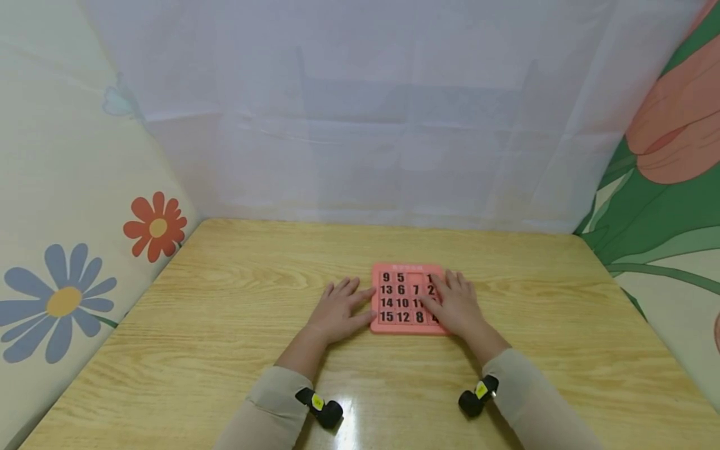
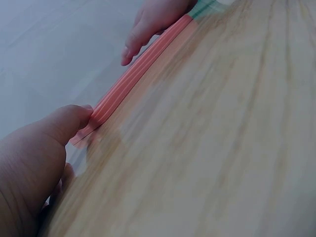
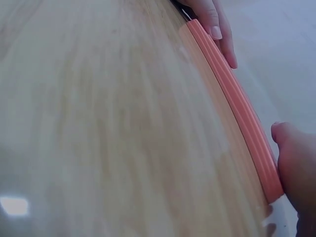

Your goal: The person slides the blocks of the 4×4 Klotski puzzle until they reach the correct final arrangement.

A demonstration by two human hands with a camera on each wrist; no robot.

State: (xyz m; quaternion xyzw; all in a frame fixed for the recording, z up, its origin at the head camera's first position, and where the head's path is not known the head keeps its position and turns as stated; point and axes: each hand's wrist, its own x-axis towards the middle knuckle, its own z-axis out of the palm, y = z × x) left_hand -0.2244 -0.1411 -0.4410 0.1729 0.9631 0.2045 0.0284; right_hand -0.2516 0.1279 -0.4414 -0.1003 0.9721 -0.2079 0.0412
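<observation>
A pink sliding number puzzle [image 1: 402,304] with black numerals lies flat on the wooden table. One gap shows in its top row, between the 5 and a tile partly covered by a finger. My left hand [image 1: 339,312] rests at the puzzle's left edge, fingers spread, thumb and index fingertips touching the rim. Over the right side lies my right hand [image 1: 458,306], its thumb near the 11 tile and its index finger near the top-right tile. That hand hides part of the right column. Both wrist views show the puzzle's pink side edge [image 2: 140,69] from low down.
The wooden table [image 1: 225,300] stretches around the puzzle. A white cloth [image 1: 360,125] hangs behind it, with flower-printed cloths at left [image 1: 67,187] and right [image 1: 669,187]. Each wrist wears a small black camera [image 1: 329,414].
</observation>
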